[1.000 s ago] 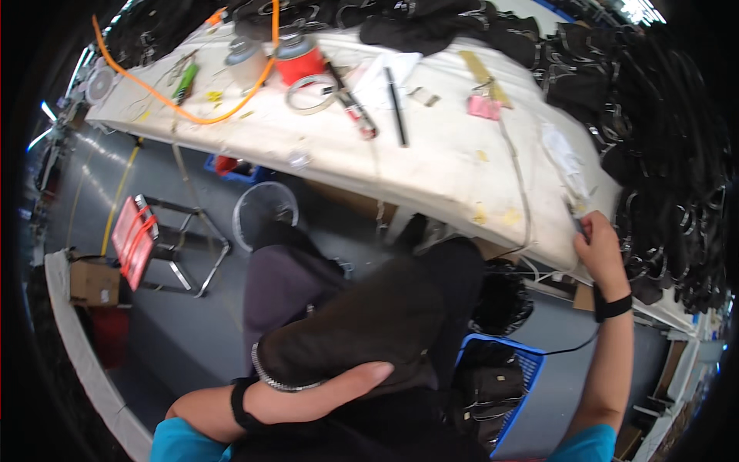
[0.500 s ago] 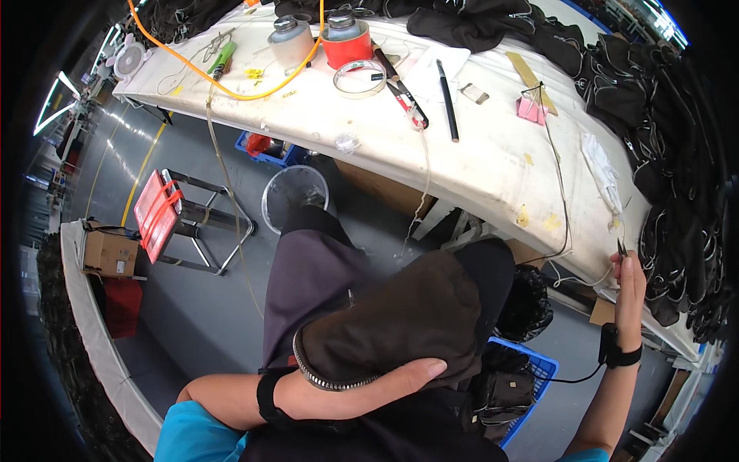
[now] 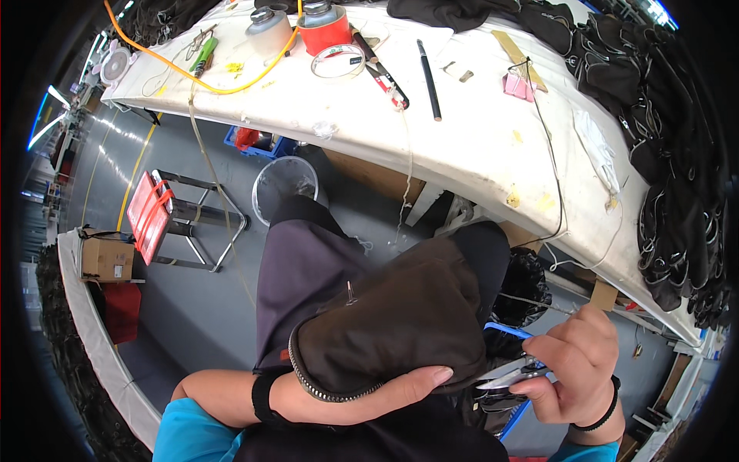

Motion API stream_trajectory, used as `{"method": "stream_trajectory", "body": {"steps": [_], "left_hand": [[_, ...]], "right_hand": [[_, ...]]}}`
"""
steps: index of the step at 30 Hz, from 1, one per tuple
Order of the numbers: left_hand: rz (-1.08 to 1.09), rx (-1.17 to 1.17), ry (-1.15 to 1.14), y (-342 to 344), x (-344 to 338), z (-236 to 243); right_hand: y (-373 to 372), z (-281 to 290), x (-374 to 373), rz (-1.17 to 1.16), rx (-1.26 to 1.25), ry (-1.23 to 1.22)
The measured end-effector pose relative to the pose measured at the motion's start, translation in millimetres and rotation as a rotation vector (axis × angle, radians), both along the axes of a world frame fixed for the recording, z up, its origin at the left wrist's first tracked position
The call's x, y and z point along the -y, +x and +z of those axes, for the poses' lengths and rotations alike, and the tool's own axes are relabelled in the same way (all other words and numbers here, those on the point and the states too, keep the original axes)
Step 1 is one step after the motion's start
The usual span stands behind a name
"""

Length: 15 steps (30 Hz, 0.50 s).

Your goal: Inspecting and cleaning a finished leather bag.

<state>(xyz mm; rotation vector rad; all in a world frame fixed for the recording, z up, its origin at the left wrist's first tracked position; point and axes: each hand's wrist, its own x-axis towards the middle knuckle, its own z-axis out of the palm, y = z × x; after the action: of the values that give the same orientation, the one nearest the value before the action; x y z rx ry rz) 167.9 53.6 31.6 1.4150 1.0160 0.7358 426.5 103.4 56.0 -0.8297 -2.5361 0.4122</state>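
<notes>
- Clearly, the person's left hand has its grip round the lower edge of a dark brown pouch, thumb laid over the fabric, the other fingers hidden underneath.
- The pouch lies across the lap, over purple-grey trousers, a toothed metal zip curving round its left end.
- The right hand has its grip closed about a pair of small metal snips; the blades point left at the pouch's right edge, and I cannot tell whether they touch it.
- Black bands circle both wrists, 1 on each.
- Just under the right hand sits a blue basket with dark items in it.
- Ahead stands a white-covered bench; near its far edge are a pale can and a red can, with a tape roll just in front.
- A red-and-black cutter and a black pen lie to the right of those.
- Towards the bench's right end I see a pink block, a white cloth and heaped dark bags.
- Off to the left, below the bench's near edge, is a stool with a red seat.
</notes>
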Motion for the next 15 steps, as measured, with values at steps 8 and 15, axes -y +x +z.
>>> {"method": "stream_trajectory", "body": {"steps": [8,15], "left_hand": [[0.121,0.043,0.025,8,6,-6],[0.061,-0.01,0.093,6,5,-11]], "right_hand": [[-9,2,14,0.026,0.135,0.176],[-12,3,18,-0.015,0.228,0.292]]}}
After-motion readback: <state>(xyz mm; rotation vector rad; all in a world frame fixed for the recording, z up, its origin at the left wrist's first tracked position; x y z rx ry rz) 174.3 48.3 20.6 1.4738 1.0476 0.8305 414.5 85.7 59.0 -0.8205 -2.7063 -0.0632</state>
